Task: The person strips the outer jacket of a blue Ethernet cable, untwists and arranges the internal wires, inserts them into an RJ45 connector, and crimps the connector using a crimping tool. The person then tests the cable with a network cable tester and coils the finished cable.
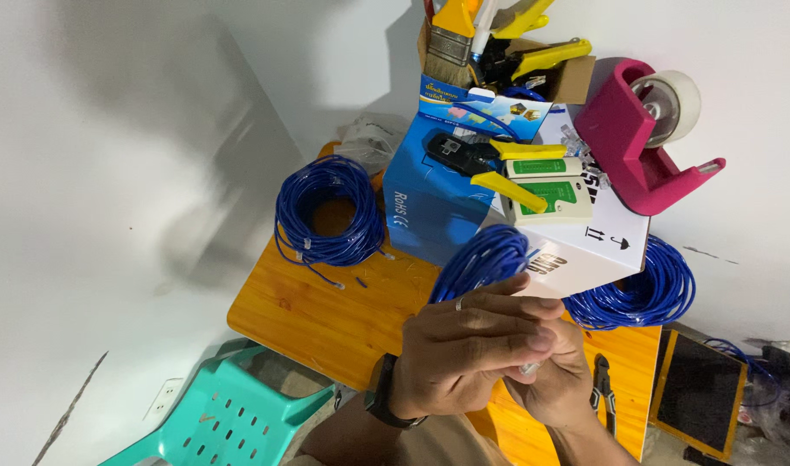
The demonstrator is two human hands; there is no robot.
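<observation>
My left hand (464, 349), with a ring and a black wristwatch, lies over my right hand (561, 381) above the front of an orange wooden table (326, 315). The two hands are closed together around the end of a blue cable. Its coil (486, 257) rises just behind my fingers. A small clear piece (530, 368) shows between the fingertips; what it is cannot be made out. My left hand hides most of my right hand's fingers.
A second blue cable coil (330, 211) lies at the table's left and a third (645, 292) at its right. A blue and white box (429, 211) carries a yellow-handled crimping tool (490, 164), a cable tester (550, 185) and a pink tape dispenser (628, 147). Pliers (604, 393) lie by my right hand. A teal chair (222, 418) stands below.
</observation>
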